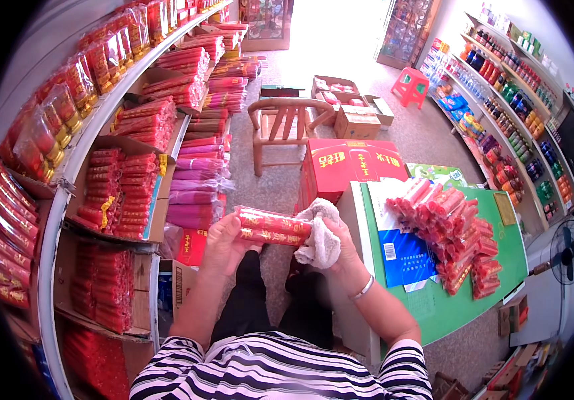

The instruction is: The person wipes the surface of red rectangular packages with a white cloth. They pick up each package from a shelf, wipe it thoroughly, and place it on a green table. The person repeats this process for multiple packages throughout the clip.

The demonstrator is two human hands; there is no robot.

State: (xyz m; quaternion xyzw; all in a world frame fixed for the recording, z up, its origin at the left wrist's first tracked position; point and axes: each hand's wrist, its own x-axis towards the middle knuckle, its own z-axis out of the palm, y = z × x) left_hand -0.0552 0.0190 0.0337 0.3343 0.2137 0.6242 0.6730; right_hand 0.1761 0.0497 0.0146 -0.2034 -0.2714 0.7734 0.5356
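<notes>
Between my hands, in front of my body, lies a red plastic-wrapped cylinder (273,227) with gold lettering, possibly a candle pack. My left hand (224,242) grips its left end, thumb on top. A whitish cloth (321,240) is bunched in my right hand (342,245) and covers the cylinder's right end. The cloth hides whether my right fingers also hold the cylinder itself. To the right, a heap of red wrapped sticks (449,225) lies on the green-topped counter (447,315), partly over a blue and white carton sheet (403,255).
Shelves at left hold boxes of red wrapped bundles (134,195) and, higher up, red and gold packages (74,85). A wooden chair (287,117), a red drinks carton (352,162) and open cardboard boxes (357,120) stand ahead. Drink shelves (512,95) and a fan (569,252) are at right.
</notes>
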